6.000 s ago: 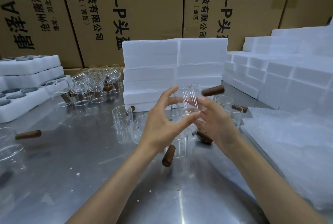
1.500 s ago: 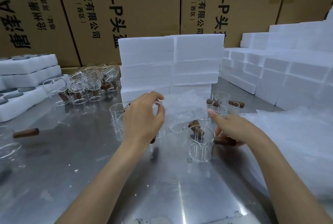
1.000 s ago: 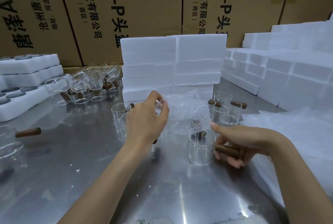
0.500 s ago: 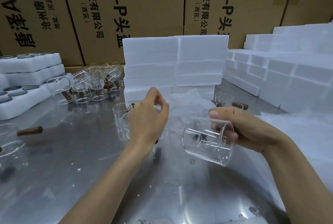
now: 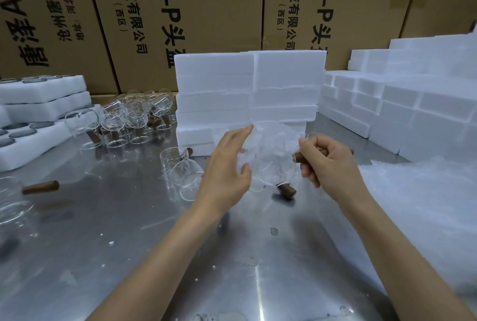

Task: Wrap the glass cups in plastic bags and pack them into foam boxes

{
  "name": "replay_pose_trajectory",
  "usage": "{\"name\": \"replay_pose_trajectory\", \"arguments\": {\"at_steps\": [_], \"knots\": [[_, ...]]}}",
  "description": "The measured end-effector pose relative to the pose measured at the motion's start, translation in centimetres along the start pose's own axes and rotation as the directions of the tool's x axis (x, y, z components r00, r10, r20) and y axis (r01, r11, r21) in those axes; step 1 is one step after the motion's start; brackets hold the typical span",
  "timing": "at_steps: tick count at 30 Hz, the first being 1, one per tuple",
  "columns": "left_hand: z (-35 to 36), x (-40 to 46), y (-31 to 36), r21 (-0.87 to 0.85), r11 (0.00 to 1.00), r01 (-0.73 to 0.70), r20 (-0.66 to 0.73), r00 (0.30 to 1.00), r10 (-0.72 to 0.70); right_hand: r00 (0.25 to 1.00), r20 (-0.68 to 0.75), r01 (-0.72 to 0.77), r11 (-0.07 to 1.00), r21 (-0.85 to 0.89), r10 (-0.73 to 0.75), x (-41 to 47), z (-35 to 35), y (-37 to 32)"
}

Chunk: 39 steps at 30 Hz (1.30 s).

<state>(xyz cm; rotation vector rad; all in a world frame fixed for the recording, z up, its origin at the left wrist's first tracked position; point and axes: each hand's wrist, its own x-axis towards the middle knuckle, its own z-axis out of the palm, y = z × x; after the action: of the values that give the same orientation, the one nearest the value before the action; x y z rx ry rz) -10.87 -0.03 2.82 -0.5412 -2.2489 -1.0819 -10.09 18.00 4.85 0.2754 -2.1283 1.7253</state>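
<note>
Bagging is the step in hand: the right hand (image 5: pixel 333 166) grips the wooden handle (image 5: pixel 299 157) of a glass cup (image 5: pixel 273 168), held above the desk (image 5: pixel 154 256), mouth toward the bubble-wrap bag (image 5: pixel 271 137). The left hand (image 5: pixel 227 166) holds the bag's edge, fingers (image 5: pixel 245 131) loosely extended. Next, I judge, the cup must slide fully inside.

A packing warehouse: stacked cardboard cartons (image 5: pixel 206 11), foam boxes (image 5: pixel 247 93), steel table (image 5: pixel 129 256).
</note>
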Motion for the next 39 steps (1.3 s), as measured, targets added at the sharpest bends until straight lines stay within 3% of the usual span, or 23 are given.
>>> {"name": "replay_pose_trajectory", "arguments": {"at_steps": [8, 14, 19, 22, 25, 29, 32, 35, 39], "knots": [[0.5, -0.3, 0.5, 0.038, 0.993, -0.112, -0.117, 0.986, 0.115, 0.999, -0.043, -0.008, 1.0, 0.002, 0.008, -0.4, 0.6, 0.0], [0.1, 0.0, 0.8, -0.024, 0.991, -0.131, -0.217, 0.968, 0.123, 0.967, 0.154, -0.218, 0.972, 0.091, 0.202, -0.3, 0.3, -0.1], [-0.1, 0.1, 0.6, -0.064, 0.991, -0.119, -0.183, 0.977, 0.105, 0.915, 0.279, -0.348, 0.919, 0.182, 0.292, -0.2, 0.2, -0.1], [0.1, 0.1, 0.9, -0.075, 0.988, -0.136, -0.128, 0.984, 0.126, 0.929, 0.207, -0.353, 0.905, 0.236, 0.308, -0.2, 0.2, -0.1], [0.2, -0.1, 1.0, -0.086, 0.985, -0.146, -0.166, 0.977, 0.13, 0.956, 0.092, -0.292, 0.907, 0.305, 0.277, -0.3, 0.2, -0.2], [0.2, -0.2, 1.2, -0.061, 0.985, -0.162, -0.248, 0.958, 0.142, 0.984, 0.011, -0.173, 0.951, 0.254, 0.176, -0.6, 0.6, -0.4], [0.3, -0.2, 1.1, -0.021, 0.991, -0.129, -0.236, 0.964, 0.121, 0.988, -0.005, -0.148, 0.955, 0.258, 0.154, -0.8, 1.0, -0.3], [0.4, -0.2, 0.8, -0.031, 0.997, -0.065, -0.169, 0.984, 0.059, 0.967, 0.052, -0.25, 0.882, 0.399, 0.251, -0.5, 1.0, -0.4], [0.7, -0.3, 0.9, -0.144, 0.989, -0.019, -0.068, 0.998, 0.01, 0.889, 0.169, -0.435, 0.67, 0.601, 0.426, -0.3, 0.7, -0.4]]}}
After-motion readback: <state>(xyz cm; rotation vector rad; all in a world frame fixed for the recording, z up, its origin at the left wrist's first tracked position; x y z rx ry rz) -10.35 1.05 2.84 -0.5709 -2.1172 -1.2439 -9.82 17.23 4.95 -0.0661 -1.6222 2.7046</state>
